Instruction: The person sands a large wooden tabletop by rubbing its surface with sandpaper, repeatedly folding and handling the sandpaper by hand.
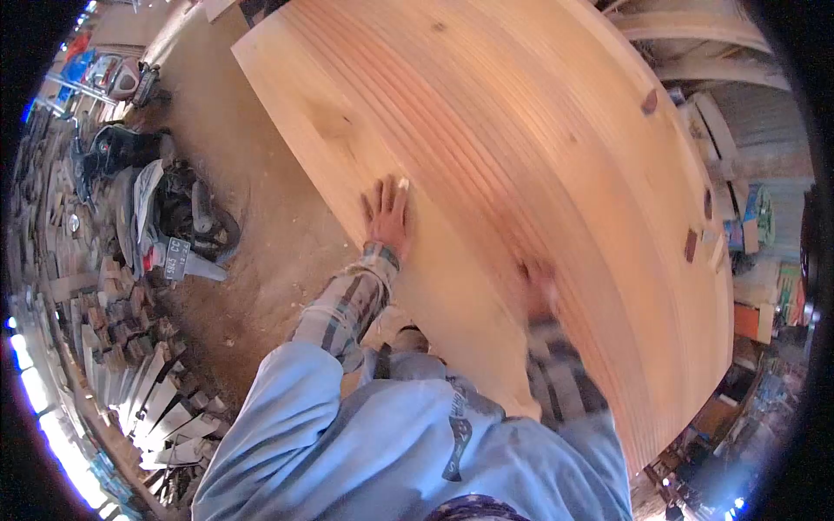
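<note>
A wide wooden panel [521, 130] with striped pale and reddish grain fills the middle and right of the view. My left hand [387, 217] lies flat on the panel near its left edge, fingers stretched out and a little apart. A small whitish spot shows at one fingertip; I cannot make out what it is. Farther right, my right hand [536, 285] is over the panel's surface, smeared by motion. Its fingers cannot be made out, nor whether it holds anything.
Left of the panel, a motorcycle [174, 208] stands on the dirt floor [252, 252]. Stacked wood pieces [130, 347] line the far left. Small dark pieces [691, 246] lie along the panel's right side. Assorted boxes and clutter [756, 317] stand beyond it.
</note>
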### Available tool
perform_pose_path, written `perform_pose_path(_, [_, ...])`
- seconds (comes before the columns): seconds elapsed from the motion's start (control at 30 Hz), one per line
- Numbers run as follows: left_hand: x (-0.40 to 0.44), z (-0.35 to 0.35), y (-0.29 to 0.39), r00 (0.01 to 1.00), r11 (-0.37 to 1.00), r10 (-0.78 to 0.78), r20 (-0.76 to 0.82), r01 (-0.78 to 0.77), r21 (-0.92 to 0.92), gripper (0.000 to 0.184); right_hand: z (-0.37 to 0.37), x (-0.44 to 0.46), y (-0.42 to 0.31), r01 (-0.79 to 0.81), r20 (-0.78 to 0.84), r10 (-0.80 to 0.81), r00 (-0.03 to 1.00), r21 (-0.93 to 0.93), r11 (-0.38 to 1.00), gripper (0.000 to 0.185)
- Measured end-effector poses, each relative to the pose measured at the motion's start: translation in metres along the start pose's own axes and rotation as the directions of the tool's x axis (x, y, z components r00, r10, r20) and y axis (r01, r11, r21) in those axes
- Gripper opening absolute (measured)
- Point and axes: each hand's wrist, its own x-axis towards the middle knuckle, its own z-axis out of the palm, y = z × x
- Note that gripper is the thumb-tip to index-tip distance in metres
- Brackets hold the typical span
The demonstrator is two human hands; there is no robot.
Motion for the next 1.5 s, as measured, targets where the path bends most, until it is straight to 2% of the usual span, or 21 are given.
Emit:
perform_pose_path(0.13, [0.003, -0.002, 0.005, 0.999, 0.995, -0.039, 0.018, 0.041, -0.086, 0.053, -0.057, -0.107, 0.042, -0.181, -0.063, 0.176, 0.982, -0.089, 0.979, 0.01])
perform_pose_path(0.2, [0.002, 0.001, 0.002, 0.999, 0.999, -0.03, 0.021, 0.031, -0.043, 0.053, -0.058, -0.136, 0.05, -0.36, 0.116, 0.398, 0.91, -0.255, 0.898, 0.021])
perform_pose_path(0.23, [0.004, 0.004, 0.004, 1.0, 1.0, -0.017, 0.0, 0.017, -0.001, 0.053, -0.041, -0.131, 0.054, -0.336, 0.075, 0.346, 0.935, -0.119, 0.934, 0.021])
perform_pose_path(0.3, [0.007, 0.005, 0.006, 0.999, 1.0, -0.011, 0.036, 0.011, 0.002, 0.053, -0.001, -0.048, 0.018, -0.152, -0.059, 0.156, 0.986, 0.064, 0.986, 0.018])
perform_pose_path(0.33, [0.007, 0.005, 0.006, 0.999, 0.999, -0.033, 0.038, 0.032, 0.019, 0.053, 0.022, -0.007, 0.0, -0.163, 0.014, 0.164, 0.986, 0.193, 0.968, 0.018])
perform_pose_path(0.4, [0.004, 0.005, 0.01, 0.999, 1.0, -0.018, 0.03, 0.017, 0.016, 0.054, 0.033, 0.097, -0.055, -0.045, 0.102, 0.04, 0.994, 0.045, 0.998, 0.019])
perform_pose_path(0.43, [0.004, 0.004, 0.009, 1.0, 1.0, -0.026, 0.007, 0.026, 0.013, 0.054, 0.096, 0.124, -0.045, 0.175, -0.187, -0.198, 0.962, -0.129, 0.976, 0.017])
perform_pose_path(0.47, [0.002, 0.007, 0.006, 1.0, 1.0, -0.002, 0.018, 0.002, 0.009, 0.054, 0.064, 0.159, -0.086, -0.119, 0.044, 0.118, 0.992, 0.029, 0.992, 0.018])
perform_pose_path(0.5, [0.002, 0.009, 0.001, 1.0, 0.999, 0.011, 0.009, -0.012, 0.044, 0.054, 0.071, 0.166, -0.094, -0.101, -0.027, 0.102, 0.994, 0.011, 0.995, 0.018])
perform_pose_path(0.63, [0.004, 0.014, -0.005, 1.0, 0.999, -0.006, 0.022, 0.005, 0.044, 0.055, 0.068, 0.061, -0.025, -0.039, -0.25, 0.062, 0.966, 0.098, 0.994, 0.019])
perform_pose_path(0.7, [0.001, 0.019, -0.006, 1.0, 0.998, 0.023, 0.005, -0.023, 0.062, 0.055, 0.002, -0.042, 0.016, -0.048, -0.047, 0.042, 0.998, -0.14, 0.989, 0.023])
perform_pose_path(0.8, [-0.002, 0.017, 0.005, 0.998, 0.997, 0.041, -0.038, -0.038, 0.073, 0.054, -0.062, -0.198, 0.084, -0.413, 0.002, 0.431, 0.902, -0.279, 0.867, 0.02])
perform_pose_path(0.9, [0.0, 0.007, 0.006, 0.999, 0.999, 0.01, -0.033, -0.009, 0.036, 0.053, -0.093, -0.2, 0.052, -0.616, 0.015, 0.638, 0.77, -0.241, 0.75, 0.02])
perform_pose_path(1.0, [0.002, 0.01, 0.002, 1.0, 0.999, -0.001, -0.031, 0.002, 0.052, 0.053, -0.008, -0.145, 0.057, -0.188, -0.056, 0.179, 0.982, -0.267, 0.945, 0.028])
perform_pose_path(1.07, [0.002, 0.01, -0.002, 0.999, 0.996, 0.022, -0.035, -0.019, 0.084, 0.053, 0.034, -0.037, 0.009, -0.14, 0.034, 0.15, 0.988, -0.204, 0.969, 0.028])
perform_pose_path(1.13, [0.002, 0.007, 0.002, 0.999, 0.998, 0.014, -0.037, -0.012, 0.058, 0.054, 0.037, 0.048, -0.045, -0.11, -0.093, 0.109, 0.99, -0.013, 0.994, 0.02])
perform_pose_path(1.2, [0.003, 0.017, -0.005, 0.999, 0.999, 0.021, -0.048, -0.019, 0.042, 0.053, 0.034, 0.086, -0.059, -0.131, 0.066, 0.131, 0.989, 0.007, 0.991, 0.022])
perform_pose_path(1.3, [0.005, 0.022, -0.007, 0.998, 0.999, 0.032, -0.052, -0.032, 0.004, 0.053, 0.047, 0.024, 0.002, -0.33, 0.024, 0.331, 0.943, -0.023, 0.944, 0.022])
perform_pose_path(1.4, [-0.001, 0.01, 0.003, 0.998, 0.999, 0.034, -0.052, -0.035, -0.005, 0.052, -0.031, -0.089, 0.053, -0.33, -0.086, 0.322, 0.943, -0.101, 0.939, 0.025])
perform_pose_path(1.43, [-0.002, 0.006, 0.004, 0.997, 0.999, 0.052, -0.053, -0.052, -0.002, 0.052, -0.057, -0.117, 0.062, -0.311, -0.114, 0.32, 0.94, 0.092, 0.946, 0.025])
perform_pose_path(1.5, [-0.002, 0.012, 0.0, 0.998, 0.999, 0.037, -0.041, -0.037, 0.0, 0.052, -0.079, -0.162, 0.078, -0.544, -0.054, 0.542, 0.839, -0.028, 0.839, 0.024])
